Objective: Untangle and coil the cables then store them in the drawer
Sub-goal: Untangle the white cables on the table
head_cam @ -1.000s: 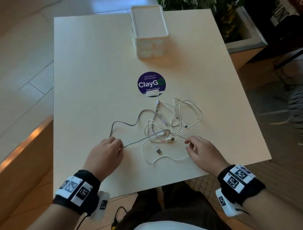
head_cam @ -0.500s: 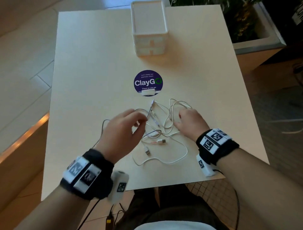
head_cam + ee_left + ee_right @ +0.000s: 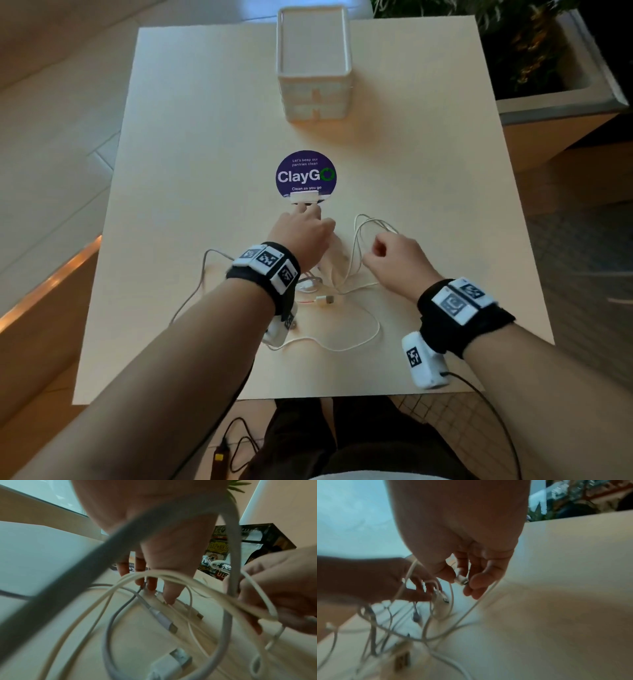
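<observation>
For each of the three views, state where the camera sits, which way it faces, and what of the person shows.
Head: worn on the head, looking forward and down at the table; both forearms, left hand and right hand show.
Left wrist: under the left wrist, looking along the palm at the cables; the right hand shows at right.
Right wrist: under the right wrist, looking along its fingers pinching a plug; the left hand shows at left.
Shared: both wrist views show the cable tangle and the opposite hand.
</observation>
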